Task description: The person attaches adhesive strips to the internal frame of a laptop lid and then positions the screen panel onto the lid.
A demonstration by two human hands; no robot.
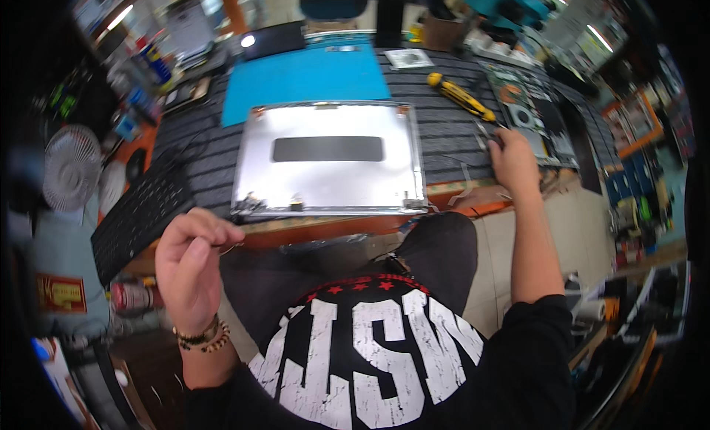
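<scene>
Silver laptop panel [329, 175] flat on striped cloth [200, 145], nr front desk edge; L hand [188, 261] at its 8 o'clk, R hand [512, 161] at its 3.
Panel has a dark strip [328, 149] across the middle. L hand clear of desk, over lap side, fingers half-curled, thumb nr index; sthg thin seems to be at the tips, but too blurred, can't tell if held. R hand mostly closed, thumb & fingers drawn together right by a thin light-coloured tool [481, 136]; can't tell if gripped. Yellow/blk screwdriver [462, 96] at panel's 2 o'clk, just past R fingertips. Opened laptop base w/ bare circuit board [526, 109] btwn 2 & 3. Blue mat [303, 81] at 12, blk keyboard [140, 217] btwn 8 & 9.
</scene>
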